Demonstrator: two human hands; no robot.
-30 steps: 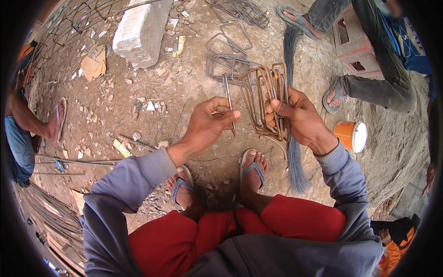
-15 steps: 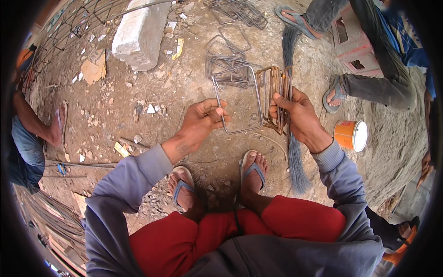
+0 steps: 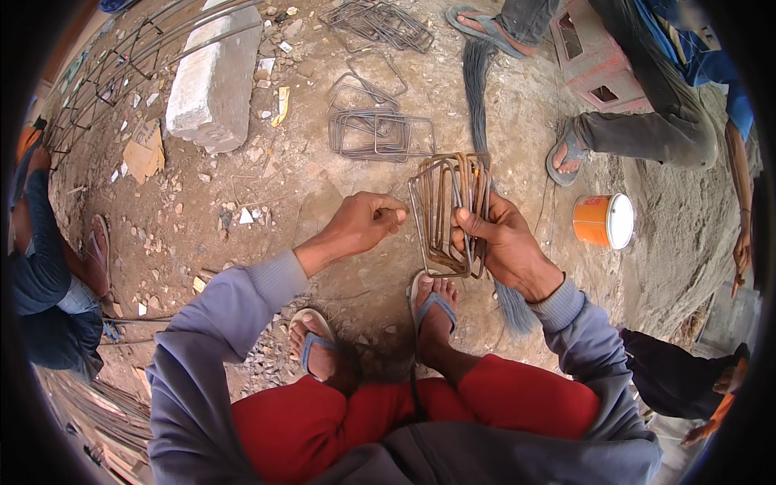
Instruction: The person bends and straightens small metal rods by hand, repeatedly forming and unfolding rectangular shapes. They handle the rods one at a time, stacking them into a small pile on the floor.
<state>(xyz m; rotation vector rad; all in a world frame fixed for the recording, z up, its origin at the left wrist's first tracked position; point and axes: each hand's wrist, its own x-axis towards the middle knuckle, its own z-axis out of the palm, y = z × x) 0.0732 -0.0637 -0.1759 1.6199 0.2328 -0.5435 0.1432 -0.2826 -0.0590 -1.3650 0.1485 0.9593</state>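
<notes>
My right hand (image 3: 511,244) grips a bundle of rectangular steel rebar stirrups (image 3: 463,182), thumb across the near bars and fingers behind. Most of the bent frames look rusty brown, a few are greyer, and they hang slightly fanned out. Just left of the bundle is my left hand (image 3: 354,227), its fingers curled and the thumb close to the index fingertip. Nothing shows in it, and a small gap seems to part it from the nearest bar. More grey stirrups (image 3: 376,133) lie overlapping on the ground beyond my hands, with another pile (image 3: 380,24) farther off.
A bundle of thin tie wire (image 3: 477,97) lies on the dirt behind my right hand. An orange bucket (image 3: 592,220) with a white lid stands to the right. Far left are a concrete block (image 3: 214,81) and a rebar cage (image 3: 105,89). Other people are close on both sides.
My left hand has let go of the grey stirrup, which now rests with the bundle in my right hand. The bundle has come lower and nearer to me, and the view has shifted.
</notes>
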